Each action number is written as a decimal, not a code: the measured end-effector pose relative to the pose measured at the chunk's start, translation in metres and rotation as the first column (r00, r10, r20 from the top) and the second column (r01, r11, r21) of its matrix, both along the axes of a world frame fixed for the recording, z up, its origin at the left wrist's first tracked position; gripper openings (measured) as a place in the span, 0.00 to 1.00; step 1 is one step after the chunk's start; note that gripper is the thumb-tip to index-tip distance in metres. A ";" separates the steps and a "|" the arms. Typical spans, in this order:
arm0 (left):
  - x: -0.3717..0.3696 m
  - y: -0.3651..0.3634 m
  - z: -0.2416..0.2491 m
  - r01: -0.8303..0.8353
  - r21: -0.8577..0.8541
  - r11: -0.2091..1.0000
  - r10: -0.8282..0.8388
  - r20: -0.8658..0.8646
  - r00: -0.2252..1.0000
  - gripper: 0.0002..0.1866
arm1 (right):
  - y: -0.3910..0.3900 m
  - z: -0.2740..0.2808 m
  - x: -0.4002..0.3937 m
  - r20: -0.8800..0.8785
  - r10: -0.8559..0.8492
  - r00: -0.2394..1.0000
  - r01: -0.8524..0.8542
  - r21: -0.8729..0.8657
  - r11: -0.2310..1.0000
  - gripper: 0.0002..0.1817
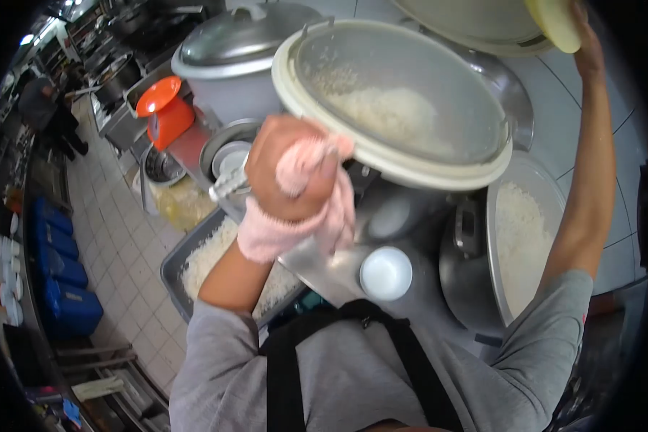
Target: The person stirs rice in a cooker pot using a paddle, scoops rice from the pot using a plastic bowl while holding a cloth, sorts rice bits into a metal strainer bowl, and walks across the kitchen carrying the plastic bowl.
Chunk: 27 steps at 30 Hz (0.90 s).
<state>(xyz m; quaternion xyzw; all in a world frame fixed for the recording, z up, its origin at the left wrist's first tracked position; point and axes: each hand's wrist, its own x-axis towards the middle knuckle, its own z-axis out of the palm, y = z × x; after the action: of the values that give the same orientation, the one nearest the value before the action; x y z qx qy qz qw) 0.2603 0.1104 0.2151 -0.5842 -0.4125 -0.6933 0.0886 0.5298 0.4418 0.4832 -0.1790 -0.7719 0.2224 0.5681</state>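
Note:
My left hand (291, 169) is closed on a pink cloth (313, 165), which also wraps round the wrist. That fist is at the near left rim of a large tilted pot (403, 162) with a broad off-white rim; whether it grips the rim is hidden. Cooked rice (392, 108) lies inside this pot. At the upper right, my right hand (590, 50) is raised and holds a smooth pale yellow piece (558, 25); some fingers are cut off by the frame edge. Beside that piece is a large round cream lid (475, 21), partly out of view.
A second pot of rice (525, 230) stands at right, a white bowl (386, 273) on the steel counter. At left are a grey tray of rice (212, 263), an orange scale (167, 108) and a lidded pot (230, 79). Another person (50, 108) stands at far left.

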 end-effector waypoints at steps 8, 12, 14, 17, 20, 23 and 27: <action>-0.013 -0.016 -0.004 0.382 0.052 0.923 -0.356 0.494 0.793 0.08 | -0.169 -0.072 -0.003 0.219 -0.258 0.941 0.233 0.131 0.964 0.28; 0.044 -0.088 -0.008 0.420 0.074 0.905 -0.360 0.658 0.661 0.08 | -0.123 -0.092 0.050 0.394 -0.101 0.914 -0.084 0.426 0.901 0.23; 0.037 -0.112 -0.058 0.147 -0.353 0.924 -0.027 0.324 0.946 0.08 | -0.115 -0.095 0.096 0.568 -0.070 0.820 -0.139 0.315 0.939 0.22; 0.040 -0.163 -0.093 -0.188 -0.671 0.718 0.095 -0.173 0.980 0.08 | -0.170 -0.112 0.129 0.717 -0.183 0.673 0.150 0.110 0.983 0.25; 0.026 -0.188 -0.128 -0.328 -0.755 0.567 0.166 -0.285 0.944 0.09 | -0.258 -0.134 0.161 0.797 -0.232 0.558 0.465 -0.069 0.883 0.31; -0.002 -0.190 -0.126 -0.455 -0.667 0.590 0.457 -0.189 0.869 0.13 | -0.322 -0.189 0.204 0.739 -0.077 0.669 0.463 -0.334 0.821 0.24; -0.064 -0.163 -0.126 -0.505 -0.637 0.583 0.569 -0.124 0.813 0.21 | -0.379 -0.309 0.234 0.530 -0.039 0.847 0.468 -0.709 0.528 0.19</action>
<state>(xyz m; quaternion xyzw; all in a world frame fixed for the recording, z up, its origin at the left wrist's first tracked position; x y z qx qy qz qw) 0.1967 -0.0530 0.0891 -0.3923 -0.7847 -0.4750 0.0690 0.7637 0.0633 0.1739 -0.5812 -0.6526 0.4168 0.2504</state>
